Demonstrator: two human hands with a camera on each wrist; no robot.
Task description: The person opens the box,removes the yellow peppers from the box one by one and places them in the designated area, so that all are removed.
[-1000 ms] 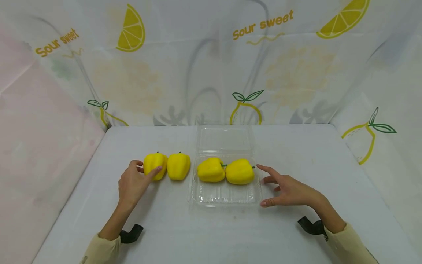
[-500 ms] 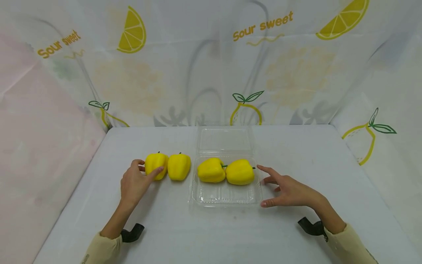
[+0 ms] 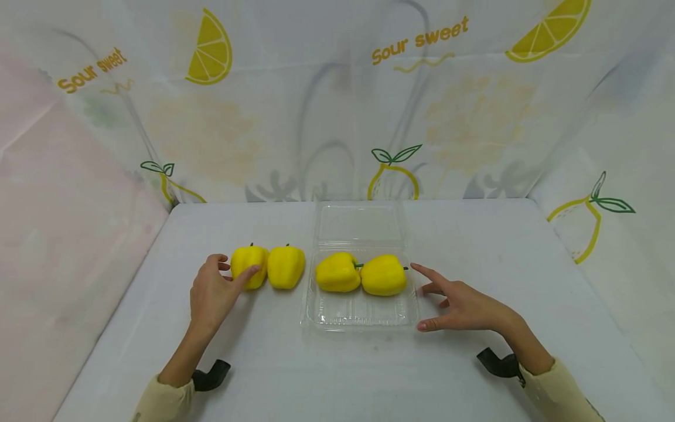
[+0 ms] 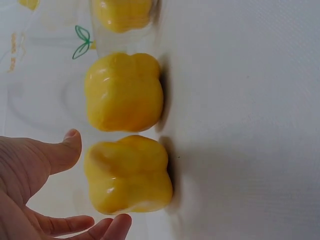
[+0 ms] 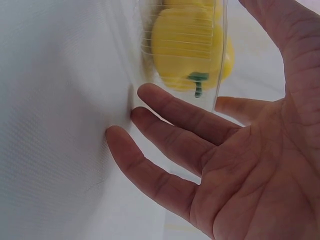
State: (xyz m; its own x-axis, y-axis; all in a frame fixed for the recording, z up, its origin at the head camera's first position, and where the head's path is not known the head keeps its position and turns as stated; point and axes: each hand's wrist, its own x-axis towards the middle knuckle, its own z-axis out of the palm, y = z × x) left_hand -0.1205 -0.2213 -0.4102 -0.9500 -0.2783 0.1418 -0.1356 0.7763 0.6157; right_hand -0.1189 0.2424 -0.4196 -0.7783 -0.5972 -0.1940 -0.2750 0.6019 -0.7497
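Two yellow bell peppers stand side by side on the table, the outer pepper (image 3: pixel 246 258) at the left and the inner pepper (image 3: pixel 286 267) closer to the middle. My left hand (image 3: pixel 216 296) is at the outer one, thumb and fingers spread about its near and left sides. In the left wrist view the thumb (image 4: pixel 65 152) lies short of that pepper. A clear plastic clamshell box (image 3: pixel 364 316) has its lid raised at the back. Inside lie two more yellow peppers, a left one (image 3: pixel 335 274) and a right one (image 3: pixel 383 275). Beside the box's right wall, my right hand (image 3: pixel 466 305) has its fingers loosely extended.
The box's lid (image 3: pixel 361 223) leans back toward the lemon-print wall sheet (image 3: pixel 337 117). A white cloth (image 3: pixel 358 381) covers the table. Black wrist mounts (image 3: pixel 211 375) stick out from both sleeves, low over the near part of the table.
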